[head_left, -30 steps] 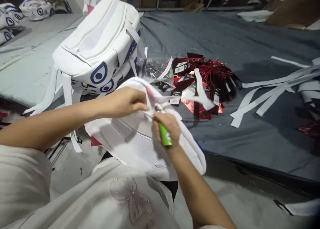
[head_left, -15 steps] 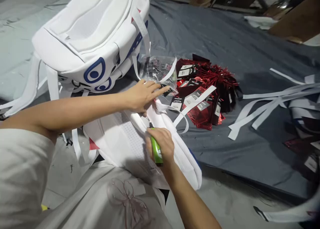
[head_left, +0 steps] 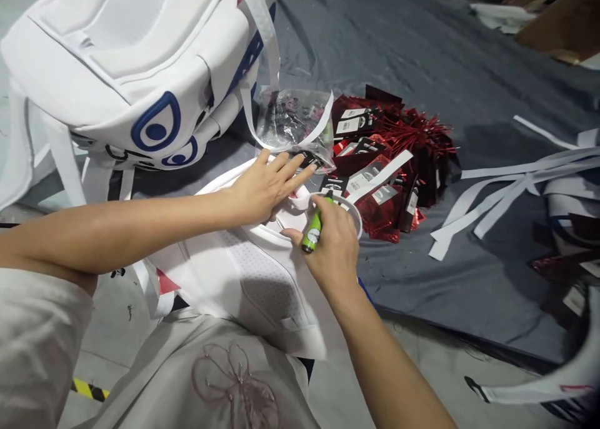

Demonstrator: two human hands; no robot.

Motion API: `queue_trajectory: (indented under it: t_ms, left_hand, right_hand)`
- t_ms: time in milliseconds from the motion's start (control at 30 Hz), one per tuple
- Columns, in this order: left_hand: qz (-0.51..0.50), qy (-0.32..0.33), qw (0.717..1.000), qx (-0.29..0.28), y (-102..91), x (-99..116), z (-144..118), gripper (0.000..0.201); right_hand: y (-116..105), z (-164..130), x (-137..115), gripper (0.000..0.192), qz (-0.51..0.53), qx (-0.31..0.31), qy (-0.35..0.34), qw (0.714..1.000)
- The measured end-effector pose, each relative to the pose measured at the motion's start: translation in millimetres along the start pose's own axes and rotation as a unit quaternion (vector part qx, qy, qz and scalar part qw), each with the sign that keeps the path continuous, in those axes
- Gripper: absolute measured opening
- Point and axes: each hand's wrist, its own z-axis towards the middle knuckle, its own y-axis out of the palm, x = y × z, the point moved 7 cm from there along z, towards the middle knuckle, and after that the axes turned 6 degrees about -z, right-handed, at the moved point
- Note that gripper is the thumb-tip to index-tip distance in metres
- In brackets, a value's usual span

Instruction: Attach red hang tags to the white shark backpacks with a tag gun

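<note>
A white backpack [head_left: 225,254] with a dotted mesh panel lies across my lap and the table's edge. My left hand [head_left: 262,188] rests over its upper edge, fingers spread, thumb mostly hidden underneath. My right hand [head_left: 330,241] is closed around a green-handled tool [head_left: 313,229] with black ends; its working tip is hidden, so its exact kind is unclear. The tool is above the opening beside a white strap loop [head_left: 359,219]. Just beyond my left fingertips lies a clear plastic bag [head_left: 293,119] with small dark items inside.
Another white backpack [head_left: 154,60] with blue eye designs stands at the upper left. Red and black tags [head_left: 389,166] are heaped beyond my right hand. White straps [head_left: 506,191] lie on the grey cloth [head_left: 422,60] at right, and a cardboard box [head_left: 562,25] is at the far right.
My right hand and the green-handled tool have moved up and right, away from my left thumb. The tool's thin metal shaft no longer shows. The view has shifted slightly.
</note>
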Motion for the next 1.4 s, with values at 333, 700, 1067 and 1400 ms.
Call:
queue_trajectory:
  t_ms: [333, 700, 1067, 1400]
  left_hand:
    - [-0.029, -0.108, 0.993, -0.045, 4.1, -14.4, 4.2, 0.099]
    - [-0.032, -0.073, 0.996, -0.044, 1.0, -16.4, 6.1, 0.081]
    - [-0.089, -0.061, 0.994, -0.032, 3.8, -23.1, 7.1, 0.08]
    - [-0.109, -0.051, 0.993, -0.001, 4.2, -23.7, 6.1, 0.074]
  right_hand:
    - [24.1, 18.1, -2.9, 0.048, -0.081, -0.051, 0.016, 0.995]
    - [-30.0, 4.3, -0.4, 0.014, 0.246, -0.056, 0.032, 0.967]
    - [-12.5, 19.6, -17.2, 0.023, 0.216, -0.17, -0.116, 0.954]
    - [-14.5, 27.5, -29.6, 0.019, 0.161, -0.18, -0.142, 0.96]
